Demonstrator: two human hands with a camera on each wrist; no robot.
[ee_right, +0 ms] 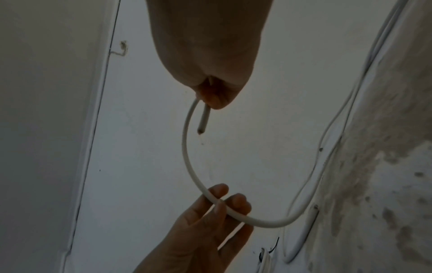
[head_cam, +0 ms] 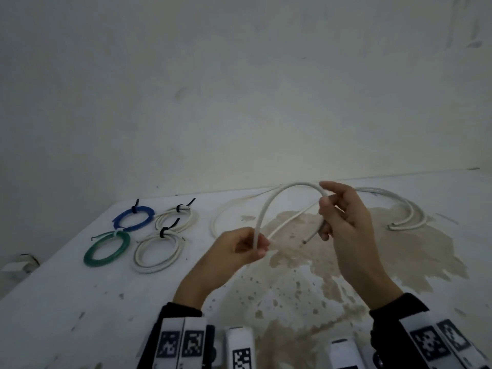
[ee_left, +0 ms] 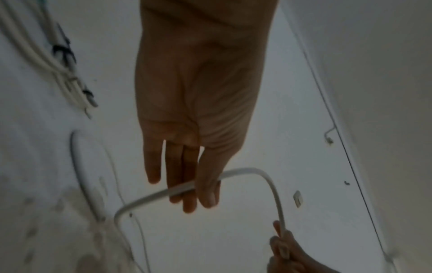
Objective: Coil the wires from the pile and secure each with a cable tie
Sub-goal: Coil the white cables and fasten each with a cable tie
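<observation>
A white wire [head_cam: 277,194] arches above the table between both hands. My left hand [head_cam: 253,245] pinches it between thumb and fingers at the lower left of the arch; the left wrist view shows the wire [ee_left: 236,172] passing under the thumb. My right hand [head_cam: 328,209] grips the wire near its cut end [head_cam: 310,237], which pokes out below the fist; the right wrist view shows that end [ee_right: 202,122] hanging from the curled fingers. The rest of the wire trails back over the table [head_cam: 226,209]. More loose white wires [head_cam: 407,211] lie at the right.
Four tied coils lie at the left: blue [head_cam: 134,218], green [head_cam: 106,249], and two white [head_cam: 177,218] [head_cam: 157,253]. A brown stain [head_cam: 319,257] covers the white table's middle. The wall rises right behind. Marker-tagged devices sit at the near edge.
</observation>
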